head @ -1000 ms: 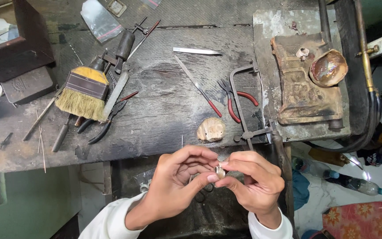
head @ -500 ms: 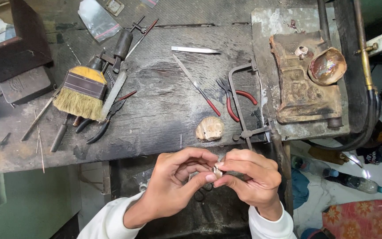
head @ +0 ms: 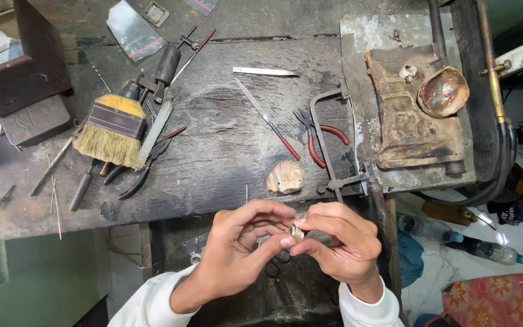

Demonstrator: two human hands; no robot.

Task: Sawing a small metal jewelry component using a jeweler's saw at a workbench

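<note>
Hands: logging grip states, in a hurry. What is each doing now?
Left hand: closed, pinching the small metal piece.
Right hand: closed, pinching the same piece.

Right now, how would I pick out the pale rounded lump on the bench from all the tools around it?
Start at the dark, worn wooden workbench and follow its near edge to just above the two hands, the left hand and the right hand. The pale tan rounded lump lies there, left of the metal saw frame. It is the only squat, stone-like piece among long thin tools.
</note>
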